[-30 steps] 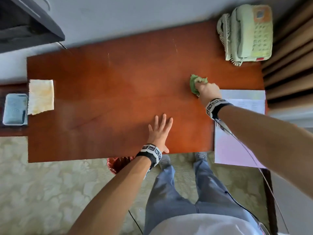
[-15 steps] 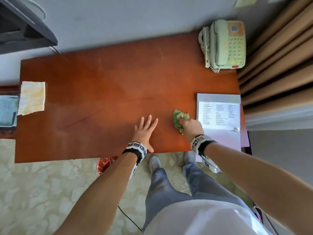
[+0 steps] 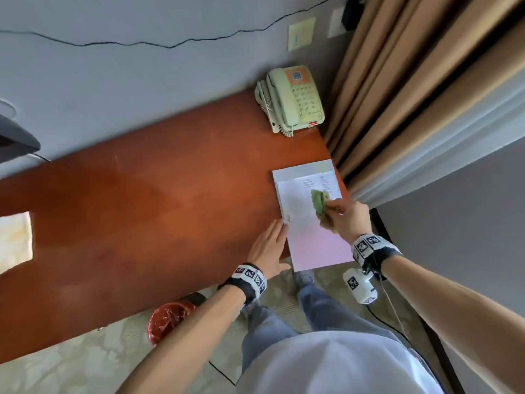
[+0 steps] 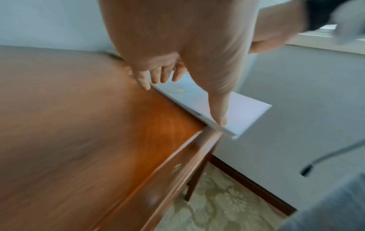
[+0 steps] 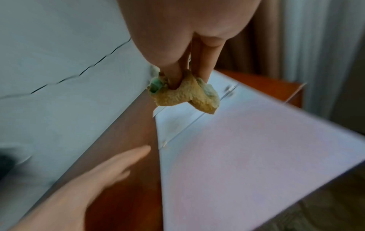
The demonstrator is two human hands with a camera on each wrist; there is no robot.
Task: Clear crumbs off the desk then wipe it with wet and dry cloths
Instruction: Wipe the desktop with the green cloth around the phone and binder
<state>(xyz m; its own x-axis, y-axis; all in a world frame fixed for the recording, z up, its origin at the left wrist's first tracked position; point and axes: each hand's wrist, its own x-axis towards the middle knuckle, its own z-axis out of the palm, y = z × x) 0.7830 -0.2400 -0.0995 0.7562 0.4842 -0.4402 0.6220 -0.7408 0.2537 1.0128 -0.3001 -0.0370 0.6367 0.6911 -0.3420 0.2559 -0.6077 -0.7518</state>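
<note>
A reddish wooden desk (image 3: 147, 211) fills the head view. My right hand (image 3: 345, 218) pinches a crumpled green-yellow cloth (image 3: 319, 201) and holds it in the air above a white clipboard with papers (image 3: 309, 245) at the desk's right end. In the right wrist view the cloth (image 5: 183, 95) hangs from my fingertips over the papers (image 5: 256, 156). My left hand (image 3: 270, 245) lies flat on the desk, fingers straight, touching the clipboard's left edge; the left wrist view shows the thumb on that edge (image 4: 217, 118). A pale yellow cloth (image 3: 14, 241) lies at the desk's far left.
A cream telephone (image 3: 292, 102) stands at the desk's back right corner. Brown curtains (image 3: 426, 95) hang right of the desk. A red waste bin (image 3: 167, 318) sits on the patterned carpet under the front edge. The clipboard overhangs the desk's front edge.
My right hand lifted the green cloth off the desk and carried it right, over the papers. My left hand slid right to the clipboard's edge. The head view swung to the right.
</note>
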